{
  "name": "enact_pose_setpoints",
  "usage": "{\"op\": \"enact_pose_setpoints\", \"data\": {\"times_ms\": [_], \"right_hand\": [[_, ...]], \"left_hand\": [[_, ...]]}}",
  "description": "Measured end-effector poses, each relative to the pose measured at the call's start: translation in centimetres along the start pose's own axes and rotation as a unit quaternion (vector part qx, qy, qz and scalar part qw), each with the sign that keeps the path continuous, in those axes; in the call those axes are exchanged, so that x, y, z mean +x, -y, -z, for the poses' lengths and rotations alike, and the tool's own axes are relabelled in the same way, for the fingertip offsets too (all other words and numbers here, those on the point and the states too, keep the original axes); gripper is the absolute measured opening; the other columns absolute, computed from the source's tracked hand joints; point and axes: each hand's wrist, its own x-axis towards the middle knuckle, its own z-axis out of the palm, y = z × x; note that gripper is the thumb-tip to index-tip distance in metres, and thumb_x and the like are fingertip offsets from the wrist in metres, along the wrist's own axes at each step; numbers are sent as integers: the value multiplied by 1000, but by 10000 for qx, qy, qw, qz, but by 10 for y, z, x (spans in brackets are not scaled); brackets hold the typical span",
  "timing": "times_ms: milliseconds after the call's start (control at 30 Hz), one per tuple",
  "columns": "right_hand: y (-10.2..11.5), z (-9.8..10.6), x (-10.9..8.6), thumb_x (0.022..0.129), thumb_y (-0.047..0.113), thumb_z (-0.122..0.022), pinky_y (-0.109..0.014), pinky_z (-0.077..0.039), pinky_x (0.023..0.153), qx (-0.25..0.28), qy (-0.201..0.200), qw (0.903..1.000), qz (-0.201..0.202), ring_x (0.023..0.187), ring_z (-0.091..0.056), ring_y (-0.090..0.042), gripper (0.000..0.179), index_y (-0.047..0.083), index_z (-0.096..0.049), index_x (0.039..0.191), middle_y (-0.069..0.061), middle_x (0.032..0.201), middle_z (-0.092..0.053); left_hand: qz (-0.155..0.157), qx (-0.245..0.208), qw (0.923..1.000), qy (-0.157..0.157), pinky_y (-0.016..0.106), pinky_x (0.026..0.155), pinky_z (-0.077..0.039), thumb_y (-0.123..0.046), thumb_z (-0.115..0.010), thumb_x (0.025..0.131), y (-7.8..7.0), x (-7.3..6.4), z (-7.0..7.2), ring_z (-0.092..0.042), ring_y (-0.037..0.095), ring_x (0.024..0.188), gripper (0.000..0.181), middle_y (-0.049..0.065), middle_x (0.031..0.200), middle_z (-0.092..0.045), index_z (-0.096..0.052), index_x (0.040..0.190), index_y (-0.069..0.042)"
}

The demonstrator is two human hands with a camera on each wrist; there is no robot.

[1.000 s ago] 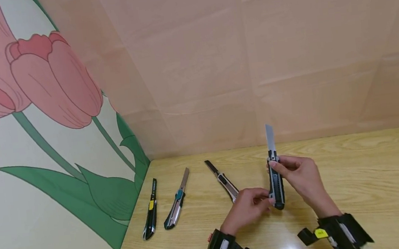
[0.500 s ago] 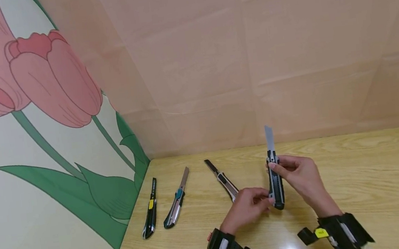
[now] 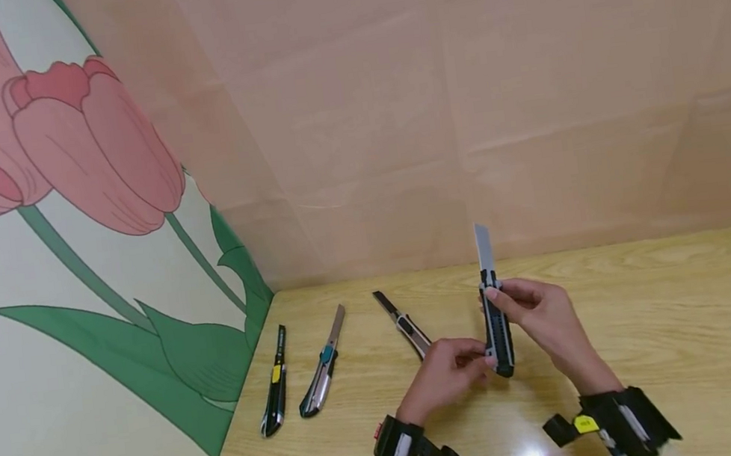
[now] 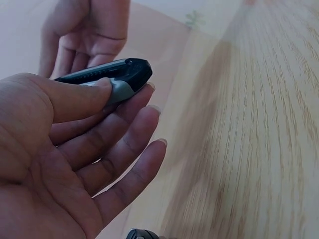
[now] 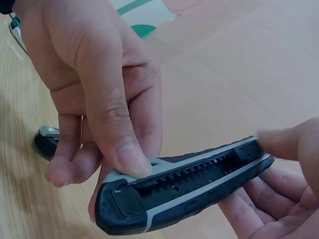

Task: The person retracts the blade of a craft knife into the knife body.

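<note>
Both hands hold a black and grey utility knife (image 3: 500, 337) above the table, its wide blade (image 3: 484, 248) extended and pointing up and away. My left hand (image 3: 441, 373) pinches the butt end of the handle between thumb and fingers, the other fingers loosely spread in the left wrist view. Further up, my right hand (image 3: 547, 320) pinches the handle near the blade end, its thumb at the ribbed slider (image 5: 248, 150) in the right wrist view. A toothed slot runs along the handle there. Partly hidden behind my left hand lies another utility knife (image 3: 413, 334) with a dark blade.
On the wooden table (image 3: 676, 343), two more utility knives lie to the left: a black one with a yellow slider (image 3: 275, 396) and a silver one with a teal slider (image 3: 321, 383). Behind stand a pinkish-tan backdrop (image 3: 354, 124) and a tulip-patterned panel (image 3: 118, 376).
The held knife and both hands have shifted slightly left and up, and the knife leans a little more to the left. Both grips look unchanged; the blade stays extended.
</note>
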Motion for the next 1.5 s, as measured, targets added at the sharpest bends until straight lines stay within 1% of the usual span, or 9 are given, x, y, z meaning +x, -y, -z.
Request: {"op": "enact_pose_setpoints", "data": {"times_ms": [133, 233, 567, 733, 900, 1033, 1233, 1333, 1500], "right_hand": [[-2, 2, 1, 89, 49, -54, -28, -58, 78, 403, 239, 9986, -240, 94, -68, -16, 53, 9, -61, 123, -10, 110, -72], [-3, 4, 1, 90, 49, -53, -29, -58, 79, 592, 316, 9970, -389, 96, -67, -15, 55, 6, -60, 124, -9, 110, -72], [-4, 5, 2, 91, 45, -54, -26, -58, 77, 816, 328, 9954, -369, 95, -68, -17, 53, 4, -59, 124, -6, 107, -73], [-5, 5, 1, 90, 44, -56, -25, -57, 77, 819, 344, 9953, -394, 95, -68, -17, 51, 6, -60, 124, -5, 106, -74], [-6, 5, 1, 90, 42, -57, -25, -57, 77, 870, 336, 9948, -416, 96, -68, -15, 50, 6, -60, 124, -2, 106, -74], [-6, 4, 1, 90, 39, -59, -25, -58, 76, 884, 281, 9952, -301, 95, -68, -17, 48, 3, -61, 122, -6, 106, -74], [-7, 3, 0, 90, 34, -60, -27, -58, 75, 785, 35, 9967, -203, 92, -69, -18, 46, 2, -61, 122, -13, 105, -73], [-7, 2, 0, 89, 35, -61, -26, -58, 74, 696, -38, 9972, -259, 91, -69, -17, 46, 3, -62, 121, -13, 105, -73], [-4, 0, -1, 88, 37, -62, -24, -58, 73, 578, -44, 9978, -323, 90, -69, -16, 46, 4, -63, 120, -12, 104, -73]], "left_hand": [[83, -62, 9999, 0, 20, 57, -54, -29, -61, 91, -1, -1, 0, -66, 5, 66, 19, 0, 84, -73, -70, 104, -20], [97, -93, 9999, 13, 20, 56, -54, -29, -61, 90, 0, -1, -1, -66, 5, 66, 19, -1, 84, -73, -70, 104, -19], [30, -81, 10000, 29, 20, 57, -55, -32, -61, 90, 5, 1, -2, -66, 4, 65, 20, -2, 83, -72, -70, 103, -20], [29, -56, 10000, 72, 20, 58, -55, -32, -61, 90, 7, 1, -3, -66, 4, 65, 20, -4, 82, -72, -70, 103, -20], [18, -10, 10000, 70, 19, 57, -54, -32, -61, 90, 7, 0, -2, -66, 5, 65, 19, -2, 82, -73, -70, 102, -21], [31, 66, 10000, 46, 18, 58, -54, -30, -62, 90, 8, 1, -2, -65, 3, 65, 17, -4, 82, -72, -70, 101, -20], [42, 200, 9998, 19, 17, 58, -54, -31, -62, 90, 9, 1, -2, -64, 0, 65, 19, -8, 82, -72, -71, 102, -19], [36, 244, 9997, 22, 17, 57, -53, -31, -62, 90, 10, 1, -2, -64, 0, 64, 20, -8, 82, -72, -71, 103, -19], [24, 350, 9994, 17, 16, 57, -53, -32, -62, 89, 11, 0, -2, -64, -1, 64, 19, -9, 82, -72, -71, 101, -20]]}}
